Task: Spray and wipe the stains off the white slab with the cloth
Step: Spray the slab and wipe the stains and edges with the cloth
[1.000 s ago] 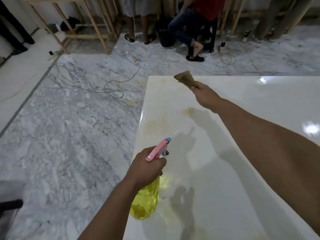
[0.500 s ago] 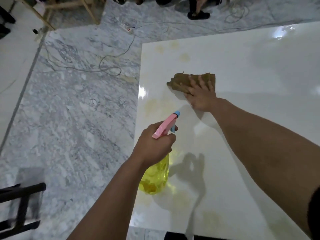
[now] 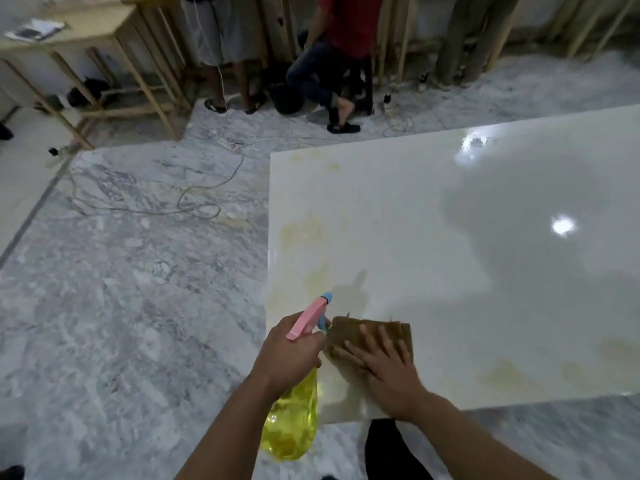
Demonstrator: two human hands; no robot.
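Head view: both forearms reach forward from the bottom edge to the near-left corner of the white slab [image 3: 433, 220]; right hand [image 3: 388, 370] lies palm down, fingers straight and slightly spread, pressing the brown cloth [image 3: 349, 332] flat on the slab just inside that corner. Cloth's long axis runs left-right, parallel to the slab's near edge. Left hand [image 3: 289, 351] grips the neck of the spray bottle [image 3: 292, 424], fingers curled round it just left of the cloth; pink head and blue nozzle point up and away over the slab, yellow body hanging below past the near edge; yellowish stains [image 3: 301, 232] mark the slab's left side.
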